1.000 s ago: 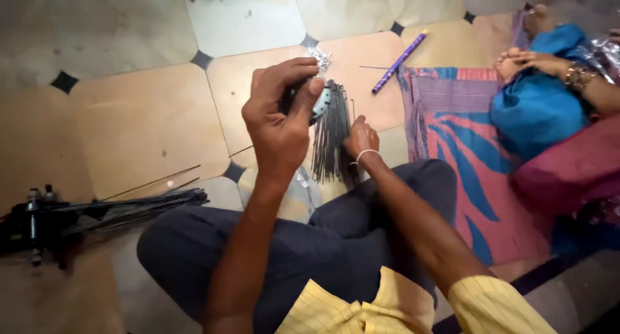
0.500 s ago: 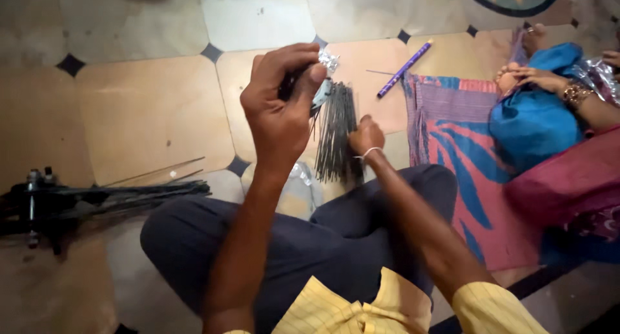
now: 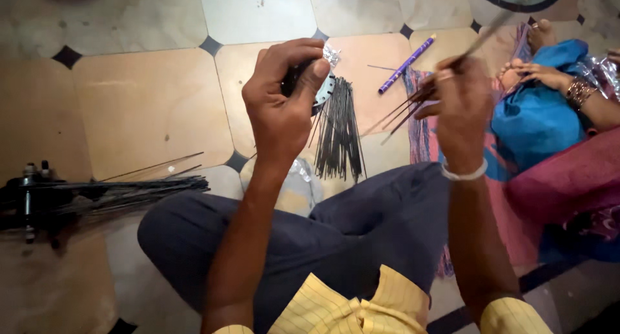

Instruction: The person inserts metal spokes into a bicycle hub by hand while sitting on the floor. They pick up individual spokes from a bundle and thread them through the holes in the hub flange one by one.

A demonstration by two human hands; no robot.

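Observation:
I sit cross-legged on a tiled floor. My left hand (image 3: 284,101) is raised and closed around a small dark round object with a silvery edge (image 3: 323,88). My right hand (image 3: 458,104) is lifted to the right of it, pinching a few thin dark sticks (image 3: 403,114) that fan out to the left. On the floor between my hands lies a pile of the same thin dark sticks (image 3: 339,130), just beyond my knee.
A bundle of long dark rods with a clamp (image 3: 84,195) lies at the left. A purple stick (image 3: 405,64) rests on the tiles. Another person in blue cloth (image 3: 539,117) sits at the right on a patterned mat (image 3: 420,134).
My right hand has risen from the stick pile on the floor, lifting a few sticks up to the right. My left hand keeps its hold on the small round object.

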